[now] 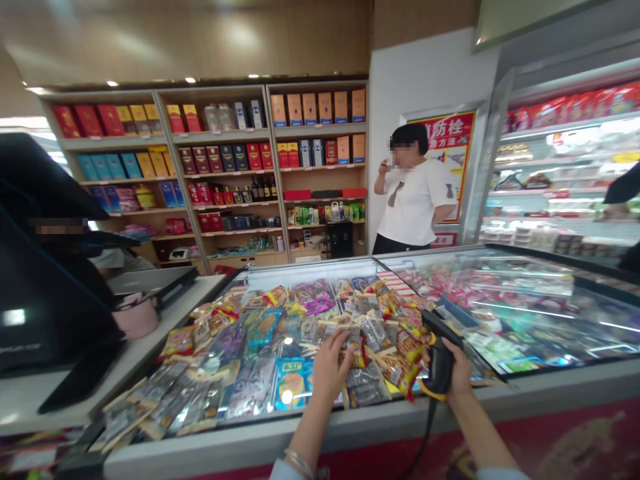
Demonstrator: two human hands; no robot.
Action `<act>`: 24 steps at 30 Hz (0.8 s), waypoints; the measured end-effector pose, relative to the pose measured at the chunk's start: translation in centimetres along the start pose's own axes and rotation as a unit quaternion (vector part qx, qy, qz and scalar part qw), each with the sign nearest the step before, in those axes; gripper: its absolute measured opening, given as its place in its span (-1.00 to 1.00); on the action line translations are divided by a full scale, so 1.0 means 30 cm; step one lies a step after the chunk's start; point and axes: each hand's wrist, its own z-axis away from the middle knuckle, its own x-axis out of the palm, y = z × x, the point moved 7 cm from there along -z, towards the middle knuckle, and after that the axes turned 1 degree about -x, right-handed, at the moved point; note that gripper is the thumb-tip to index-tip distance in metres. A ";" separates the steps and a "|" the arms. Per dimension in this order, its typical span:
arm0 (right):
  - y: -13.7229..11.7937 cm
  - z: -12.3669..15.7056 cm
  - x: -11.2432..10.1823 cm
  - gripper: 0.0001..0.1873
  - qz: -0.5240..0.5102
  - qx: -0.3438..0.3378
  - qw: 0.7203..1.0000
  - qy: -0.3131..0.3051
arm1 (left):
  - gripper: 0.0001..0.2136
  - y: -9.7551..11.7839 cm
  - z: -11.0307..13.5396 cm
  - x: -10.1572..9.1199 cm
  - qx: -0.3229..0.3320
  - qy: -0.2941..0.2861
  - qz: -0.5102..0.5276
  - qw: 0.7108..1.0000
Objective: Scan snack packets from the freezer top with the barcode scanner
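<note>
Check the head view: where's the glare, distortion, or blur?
Head view: ceiling lights streak across the glass freezer lid, with a white hotspot beside the left hand. Wide-angle distortion bows the wall shelving and stretches the frame edges. The dark monitor near the lens looks soft.

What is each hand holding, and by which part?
The right hand holds a barcode scanner by its grip. The left hand lies open on snack packets, apparently gripping nothing.
</note>
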 end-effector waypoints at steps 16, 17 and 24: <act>0.033 -0.007 -0.015 -0.69 0.025 0.048 0.998 0.010 | -0.66 0.019 0.008 0.002 0.024 0.014 -0.012 1.000; 0.032 -0.008 -0.013 -0.68 0.027 0.047 0.998 0.008 | -0.67 0.022 0.008 0.000 0.028 0.020 -0.012 0.999; -0.006 0.017 0.026 -0.67 0.062 0.046 0.997 -0.002 | -0.65 0.035 0.005 -0.109 0.025 0.079 0.010 0.996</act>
